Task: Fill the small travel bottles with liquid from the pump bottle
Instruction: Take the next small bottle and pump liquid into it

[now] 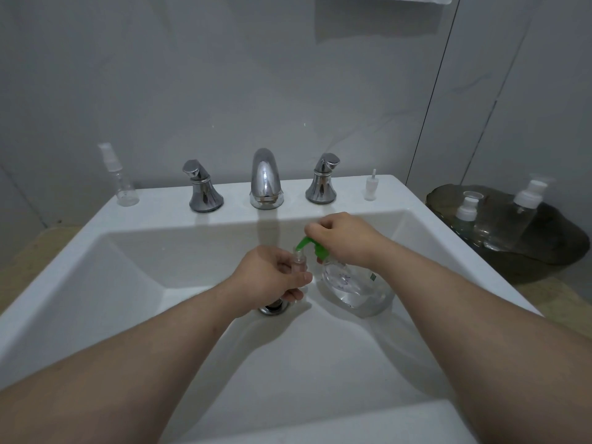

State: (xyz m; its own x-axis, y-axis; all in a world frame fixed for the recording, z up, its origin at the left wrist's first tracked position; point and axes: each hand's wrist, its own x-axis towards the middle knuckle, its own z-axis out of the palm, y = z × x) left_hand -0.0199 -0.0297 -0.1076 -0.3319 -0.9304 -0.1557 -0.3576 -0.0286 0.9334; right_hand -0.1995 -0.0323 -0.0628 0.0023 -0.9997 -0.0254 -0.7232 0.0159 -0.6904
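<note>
Porcelain sink (pixel 128 251), glossy white, fills mid-frame; inside it the left hand (pixel 272 277) grips a small clear travel bottle (pixel 300 262) beneath the green spout (pixel 305 243), and the right hand (pixel 339 235) curls over the rounded transparent pump bottle (pixel 349 283) (chrome faucet (pixel 265 177) behind).

The left hand (pixel 272 277) with its small bottle (pixel 299 262) and the right hand (pixel 339 235) on the pump bottle (pixel 349 283) crowd close, bottle mouth at the nozzle. Left of the left hand, and nearer than both, the sink (pixel 96 283) floor gives open room. Beyond them stand the faucet (pixel 266 177) and handles (pixel 205 190). Right of the right hand, past the rim, sits a tray (pixel 560 251) of bottles.
</note>
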